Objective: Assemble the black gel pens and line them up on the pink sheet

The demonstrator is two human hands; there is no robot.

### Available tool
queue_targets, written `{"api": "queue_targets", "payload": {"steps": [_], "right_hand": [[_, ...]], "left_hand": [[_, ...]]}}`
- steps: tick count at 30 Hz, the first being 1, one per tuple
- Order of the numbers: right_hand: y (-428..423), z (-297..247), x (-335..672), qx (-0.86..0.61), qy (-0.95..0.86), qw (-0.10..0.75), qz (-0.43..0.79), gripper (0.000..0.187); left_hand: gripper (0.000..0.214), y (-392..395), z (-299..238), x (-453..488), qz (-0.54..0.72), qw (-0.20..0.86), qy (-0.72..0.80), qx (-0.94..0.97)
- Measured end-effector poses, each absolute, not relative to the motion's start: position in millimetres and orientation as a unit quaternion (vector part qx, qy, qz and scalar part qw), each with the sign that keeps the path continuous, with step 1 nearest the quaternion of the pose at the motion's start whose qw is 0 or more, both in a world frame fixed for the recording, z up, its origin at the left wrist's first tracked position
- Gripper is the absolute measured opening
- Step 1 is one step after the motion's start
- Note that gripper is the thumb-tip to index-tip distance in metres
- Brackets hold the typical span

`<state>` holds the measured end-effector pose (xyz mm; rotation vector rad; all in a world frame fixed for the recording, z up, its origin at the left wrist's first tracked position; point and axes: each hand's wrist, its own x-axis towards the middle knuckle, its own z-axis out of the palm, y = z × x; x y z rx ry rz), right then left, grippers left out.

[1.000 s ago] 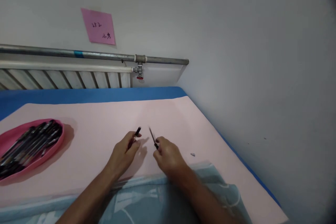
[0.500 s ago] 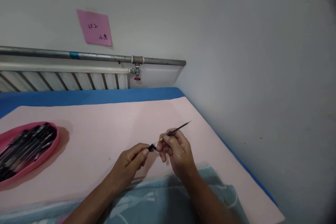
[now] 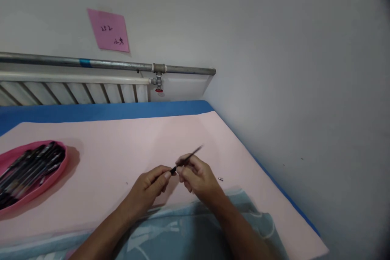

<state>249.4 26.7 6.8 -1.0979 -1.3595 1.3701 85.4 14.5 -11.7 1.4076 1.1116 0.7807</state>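
Note:
My left hand (image 3: 150, 183) is closed around a black pen barrel (image 3: 173, 170), and only its end shows past the thumb and forefinger. Up against that end, my right hand (image 3: 199, 176) pinches a thin dark pen refill (image 3: 193, 153), its fine tip slanting up and to the right. Whether the refill's lower end sits inside the barrel is hidden by the fingers. A small silvery piece (image 3: 221, 178), like a pen's metal tip, lies on the pink sheet just right of my right hand.
At the left, a pink tray (image 3: 62, 170) holds several black pens (image 3: 33, 170). The pink sheet (image 3: 122, 142) covers a blue surface (image 3: 122, 109) against the walls. Blue patterned cloth (image 3: 170, 235) lies at the near edge. A pipe (image 3: 189, 70) and radiator (image 3: 70, 91) run behind.
My right hand has moved left, closer to the barrel end, and the refill tip has come left and slightly down with it. The small silvery piece now shows. My left hand has hardly moved.

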Motion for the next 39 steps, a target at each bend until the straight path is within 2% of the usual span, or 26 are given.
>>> {"api": "queue_targets", "payload": {"steps": [3, 5, 6, 8, 10, 11, 14, 17, 22, 24, 26, 29, 32, 35, 39], "right_hand": [[33, 12, 268, -0.516, -0.530, 0.509, 0.439, 0.021], [37, 16, 287, -0.601, -0.560, 0.481, 0.305, 0.015], [38, 17, 298, -0.648, -0.595, 0.412, 0.237, 0.012], [40, 16, 316, -0.715, -0.649, 0.219, 0.139, 0.012], [39, 14, 329, -0.738, -0.664, 0.060, 0.104, 0.014], [38, 12, 333, -0.740, -0.664, 0.011, 0.103, 0.015], [36, 7, 337, -0.732, -0.665, -0.065, 0.131, 0.017], [37, 4, 337, -0.720, -0.670, -0.092, 0.155, 0.022], [44, 0, 331, -0.710, -0.686, -0.061, 0.145, 0.019], [45, 1, 324, -0.704, -0.695, -0.017, 0.144, 0.019], [44, 3, 314, -0.685, -0.693, 0.102, 0.200, 0.020], [38, 6, 293, -0.587, -0.627, 0.356, 0.368, 0.021], [31, 6, 273, -0.469, -0.539, 0.499, 0.491, 0.017], [27, 7, 261, -0.417, -0.495, 0.538, 0.540, 0.016], [26, 8, 258, -0.415, -0.499, 0.527, 0.549, 0.016]], "left_hand": [[0.039, 15, -14, 83, 0.358, 0.576, 0.491, 0.547], [0.041, 16, -14, 82, 0.371, 0.592, 0.494, 0.519], [0.041, 16, -14, 82, 0.373, 0.599, 0.493, 0.508], [0.040, 16, -13, 82, 0.372, 0.607, 0.492, 0.501], [0.039, 16, -12, 82, 0.369, 0.607, 0.491, 0.505], [0.038, 16, -12, 83, 0.369, 0.605, 0.489, 0.508], [0.037, 17, -14, 83, 0.371, 0.603, 0.482, 0.516], [0.037, 18, -17, 83, 0.373, 0.607, 0.476, 0.516], [0.036, 18, -19, 83, 0.369, 0.610, 0.463, 0.527], [0.035, 17, -18, 84, 0.369, 0.609, 0.457, 0.533], [0.034, 16, -18, 87, 0.368, 0.611, 0.450, 0.538], [0.035, 13, -17, 92, 0.359, 0.620, 0.442, 0.540], [0.037, 10, -17, 98, 0.350, 0.636, 0.436, 0.532], [0.038, 10, -17, 102, 0.352, 0.651, 0.429, 0.517], [0.037, 11, -20, 104, 0.361, 0.670, 0.417, 0.497]]}}
